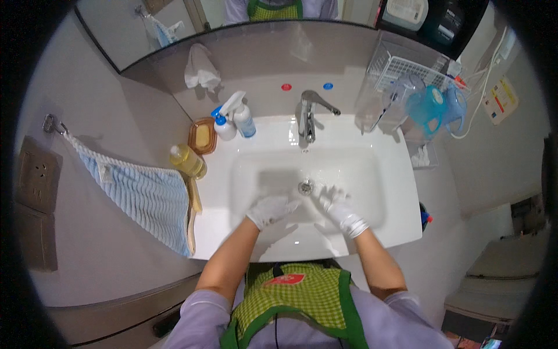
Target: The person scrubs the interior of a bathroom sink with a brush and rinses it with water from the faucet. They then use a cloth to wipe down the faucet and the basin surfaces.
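Note:
Both hands wear thin white gloves and hover over the white sink basin [360, 174]. My left hand [269, 211] has its fingers stretched out toward the drain [306, 187], slightly blurred, with nothing seen in them. To the right of the drain, my right hand [339, 208] holds its fingers apart and appears to grip nothing. A gap separates the two hands. Behind them stands a chrome faucet [307, 116], its lever pointing to the right. No stream of water can be made out under it.
Along the left rim are a spray bottle [243, 119], a pump bottle [223, 129], a soap dish [197, 142] and a yellow liquid bottle [189, 162]. A striped blue towel [136, 195] hangs left. Clear and blue cups [427, 107] stand at the back right. A mirror [226, 20] spans the back.

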Motion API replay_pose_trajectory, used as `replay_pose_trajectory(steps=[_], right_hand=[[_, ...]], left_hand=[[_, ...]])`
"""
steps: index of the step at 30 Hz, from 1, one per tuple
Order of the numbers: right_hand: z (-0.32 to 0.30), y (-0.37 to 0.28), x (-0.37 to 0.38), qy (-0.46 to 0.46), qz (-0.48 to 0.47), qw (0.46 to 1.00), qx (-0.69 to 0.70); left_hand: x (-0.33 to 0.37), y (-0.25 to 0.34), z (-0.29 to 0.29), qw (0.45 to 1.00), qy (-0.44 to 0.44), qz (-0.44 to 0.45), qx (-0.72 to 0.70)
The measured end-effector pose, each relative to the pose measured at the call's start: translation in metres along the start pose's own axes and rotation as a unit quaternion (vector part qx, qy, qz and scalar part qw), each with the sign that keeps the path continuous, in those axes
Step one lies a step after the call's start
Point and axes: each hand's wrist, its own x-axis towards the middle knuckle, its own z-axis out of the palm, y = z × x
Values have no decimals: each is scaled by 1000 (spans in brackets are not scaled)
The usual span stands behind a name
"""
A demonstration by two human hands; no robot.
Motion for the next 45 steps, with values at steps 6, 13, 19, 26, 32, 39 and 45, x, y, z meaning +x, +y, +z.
replay_pose_trajectory(steps=[6, 13, 19, 26, 32, 39, 45], right_hand=[[-42, -10, -28, 285, -173, 827, 452], [9, -26, -14, 189, -46, 979, 67], [-48, -40, -23, 480, -203, 838, 163], [1, -27, -14, 41, -17, 964, 261], [-50, -30, -9, 306, -53, 925, 221], [-15, -25, -22, 141, -41, 935, 324], [0, -25, -23, 214, 98, 960, 154]], left_hand=[[-40, 25, -30, 893, 133, 257, -345], [-7, 30, 27, 952, 180, 43, 244], [-36, 29, -29, 930, 175, 258, -194], [23, -15, 44, 978, 141, 112, 109], [-18, 21, 2, 900, 348, 243, -98], [9, -13, 30, 983, 171, 64, 1], [-12, 11, 17, 941, 314, 126, -1]])
